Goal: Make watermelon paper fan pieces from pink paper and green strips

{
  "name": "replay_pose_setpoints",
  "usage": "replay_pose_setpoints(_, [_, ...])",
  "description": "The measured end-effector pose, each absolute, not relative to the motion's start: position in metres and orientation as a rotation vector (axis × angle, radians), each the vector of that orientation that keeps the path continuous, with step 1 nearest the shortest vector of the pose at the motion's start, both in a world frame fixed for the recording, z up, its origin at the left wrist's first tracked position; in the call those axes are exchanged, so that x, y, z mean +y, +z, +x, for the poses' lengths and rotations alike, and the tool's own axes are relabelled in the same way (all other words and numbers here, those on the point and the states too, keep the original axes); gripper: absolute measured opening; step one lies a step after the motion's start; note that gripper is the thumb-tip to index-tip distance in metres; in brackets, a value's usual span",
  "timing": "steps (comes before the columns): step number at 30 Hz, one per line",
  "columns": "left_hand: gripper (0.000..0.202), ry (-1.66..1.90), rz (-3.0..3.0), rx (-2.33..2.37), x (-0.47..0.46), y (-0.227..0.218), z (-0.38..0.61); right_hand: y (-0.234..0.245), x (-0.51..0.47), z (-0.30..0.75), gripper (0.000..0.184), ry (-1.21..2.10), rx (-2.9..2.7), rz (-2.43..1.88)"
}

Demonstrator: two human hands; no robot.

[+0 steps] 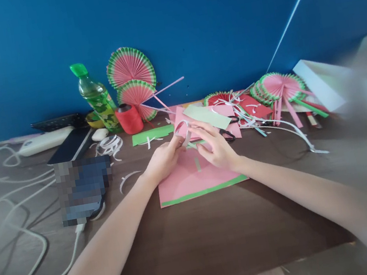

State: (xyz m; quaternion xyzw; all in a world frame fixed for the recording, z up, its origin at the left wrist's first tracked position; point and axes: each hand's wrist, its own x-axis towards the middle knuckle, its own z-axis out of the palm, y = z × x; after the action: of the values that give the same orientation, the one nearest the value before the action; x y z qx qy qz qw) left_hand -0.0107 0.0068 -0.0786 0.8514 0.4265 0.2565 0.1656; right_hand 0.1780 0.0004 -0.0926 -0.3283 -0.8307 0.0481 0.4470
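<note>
Above a pink paper sheet [177,185] with a green strip along its front edge, my left hand [164,160] pinches a curled, pale paper strip [187,133] between thumb and fingers. My right hand [219,150] is just to the right of the strip, fingers stretched out and thumb apart. Its fingertips are close to the strip; whether they touch it I cannot tell. A short pale green strip [198,164] lies on the pink sheet. Behind my hands are a light green paper piece [208,117] and black-handled scissors [228,134], partly covered by paper.
At the back stand a green bottle [97,98], a red thread spool [129,119] and pink-green folded paper fans [131,66]. More fans [282,85] and a white box [319,86] are on the right. A phone [86,189], cables [42,241] and curled white strips [109,145] lie left.
</note>
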Motion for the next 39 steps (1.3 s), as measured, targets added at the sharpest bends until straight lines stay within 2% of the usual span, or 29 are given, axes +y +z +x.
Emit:
replay_pose_setpoints(10, [0.017, 0.753, 2.469, 1.225, 0.008, -0.081, -0.013, -0.091, -0.001, 0.179, 0.041, 0.278, -2.028, -0.857])
replay_pose_setpoints(15, [0.017, 0.809, 2.455, 1.209, 0.008, -0.079, -0.012, -0.089, 0.000, 0.178, 0.019, 0.282, -1.918, -0.833])
replay_pose_setpoints(18, [0.018, 0.820, 2.409, 1.200, 0.009, -0.078, -0.013, -0.088, 0.000, 0.178, 0.007, 0.444, -1.839, -0.834])
replay_pose_setpoints(24, [0.019, 0.805, 2.353, 1.174, 0.012, -0.077, -0.013, -0.082, 0.000, 0.176, 0.014, 0.698, -1.688, -0.890])
replay_pose_setpoints(35, [0.027, 0.772, 2.210, 1.095, 0.017, -0.073, -0.014, -0.075, 0.001, 0.174, 0.026, 0.900, -1.574, -0.863])
replay_pose_setpoints(39, [0.030, 0.749, 2.159, 1.014, 0.017, -0.071, -0.011, -0.071, 0.004, 0.177, 0.025, 0.891, -1.548, -0.847])
